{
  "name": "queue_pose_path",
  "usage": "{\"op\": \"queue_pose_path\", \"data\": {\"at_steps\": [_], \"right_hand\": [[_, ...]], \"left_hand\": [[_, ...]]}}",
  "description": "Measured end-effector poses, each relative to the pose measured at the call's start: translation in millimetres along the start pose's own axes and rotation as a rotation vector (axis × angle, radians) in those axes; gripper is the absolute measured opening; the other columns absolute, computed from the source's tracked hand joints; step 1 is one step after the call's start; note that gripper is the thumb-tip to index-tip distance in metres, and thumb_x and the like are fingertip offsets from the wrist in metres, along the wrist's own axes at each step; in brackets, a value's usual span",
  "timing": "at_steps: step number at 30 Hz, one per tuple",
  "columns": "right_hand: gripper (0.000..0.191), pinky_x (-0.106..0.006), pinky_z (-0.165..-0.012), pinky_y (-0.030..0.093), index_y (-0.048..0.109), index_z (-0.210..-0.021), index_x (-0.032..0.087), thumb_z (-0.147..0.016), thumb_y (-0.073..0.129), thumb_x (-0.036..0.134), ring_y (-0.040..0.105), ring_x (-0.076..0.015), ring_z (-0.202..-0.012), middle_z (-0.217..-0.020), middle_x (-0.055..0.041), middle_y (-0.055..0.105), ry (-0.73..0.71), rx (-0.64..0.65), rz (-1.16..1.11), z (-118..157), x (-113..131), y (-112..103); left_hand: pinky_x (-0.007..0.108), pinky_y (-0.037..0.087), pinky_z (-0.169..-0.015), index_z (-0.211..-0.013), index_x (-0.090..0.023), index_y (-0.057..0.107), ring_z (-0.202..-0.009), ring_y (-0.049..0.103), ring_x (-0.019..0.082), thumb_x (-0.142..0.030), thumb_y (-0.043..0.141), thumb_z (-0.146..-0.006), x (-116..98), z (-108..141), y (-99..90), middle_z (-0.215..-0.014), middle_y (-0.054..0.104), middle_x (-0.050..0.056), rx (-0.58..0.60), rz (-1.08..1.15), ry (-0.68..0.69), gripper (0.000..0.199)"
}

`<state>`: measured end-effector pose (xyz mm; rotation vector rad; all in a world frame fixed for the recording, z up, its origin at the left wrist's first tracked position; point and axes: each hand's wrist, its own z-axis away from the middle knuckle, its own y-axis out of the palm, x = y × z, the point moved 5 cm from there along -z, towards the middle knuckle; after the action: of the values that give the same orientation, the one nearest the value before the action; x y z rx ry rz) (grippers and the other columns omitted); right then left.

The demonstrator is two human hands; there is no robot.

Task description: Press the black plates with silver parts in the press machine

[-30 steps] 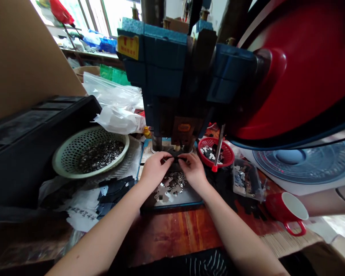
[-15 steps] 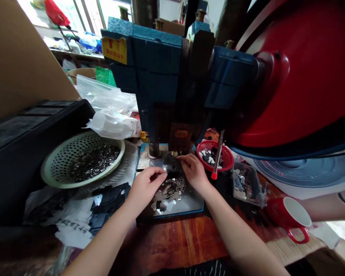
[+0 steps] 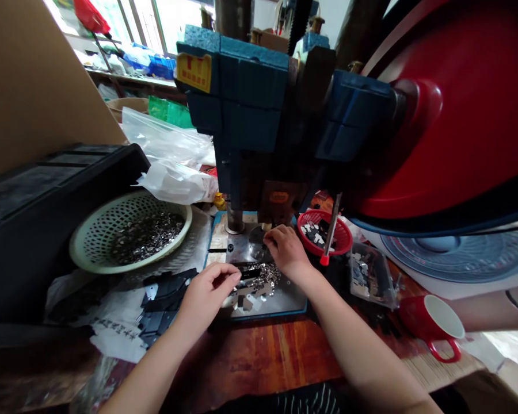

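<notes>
My left hand (image 3: 212, 289) pinches the end of a narrow dark metal strip (image 3: 251, 274), which reaches out over a pile of small shiny metal pieces (image 3: 269, 275) on the press bed (image 3: 280, 303). Farther back, my right hand (image 3: 288, 251) has its fingers curled together beside a round metal die (image 3: 257, 244) under the ram. What its fingertips hold, if anything, is hidden. The blue press (image 3: 251, 115) rises right behind both hands. Several flat, light and grey pieces (image 3: 247, 303) lie at the front of the bed.
Left stand a pale green basket (image 3: 84, 244) of small metal bits and a stack of dark plates (image 3: 166, 305). Right are a red basket (image 3: 344, 246) of parts, a red-tipped lever (image 3: 331, 230), a clear box (image 3: 386, 287), a red mug (image 3: 418, 325) and a large red flywheel (image 3: 449, 115).
My left hand has drawn back toward me, bringing the dark strip away from the die. My right hand stays by the die, its fingers now more curled. The view has shifted slightly.
</notes>
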<state>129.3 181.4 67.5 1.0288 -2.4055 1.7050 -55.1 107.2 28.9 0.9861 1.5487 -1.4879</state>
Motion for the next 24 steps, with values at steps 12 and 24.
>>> {"op": "queue_pose_path", "data": {"at_steps": [12,24], "right_hand": [[0.007,-0.034,-0.079,0.043,0.065,-0.084,0.020,-0.086,0.058,0.021,0.054,-0.0209,-0.085,-0.084,-0.0039,0.063,0.169,0.166,-0.073,129.8,-20.1,-4.8],[0.015,-0.033,-0.082,0.045,0.068,-0.090,0.023,-0.090,0.053,0.024,0.057,-0.0207,-0.089,-0.088,-0.0046,0.065,0.134,0.110,-0.098,144.0,-20.7,-6.3]], "left_hand": [[0.030,0.043,-0.071,-0.086,-0.022,0.065,-0.079,0.058,0.019,-0.047,0.058,-0.080,20.3,33.6,0.0,-0.084,0.065,0.002,0.053,0.000,-0.045,0.027],[0.029,0.043,-0.070,-0.084,-0.023,0.065,-0.079,0.058,0.019,-0.045,0.057,-0.080,15.5,41.0,9.1,-0.083,0.064,0.001,0.078,-0.034,-0.007,0.024]]}}
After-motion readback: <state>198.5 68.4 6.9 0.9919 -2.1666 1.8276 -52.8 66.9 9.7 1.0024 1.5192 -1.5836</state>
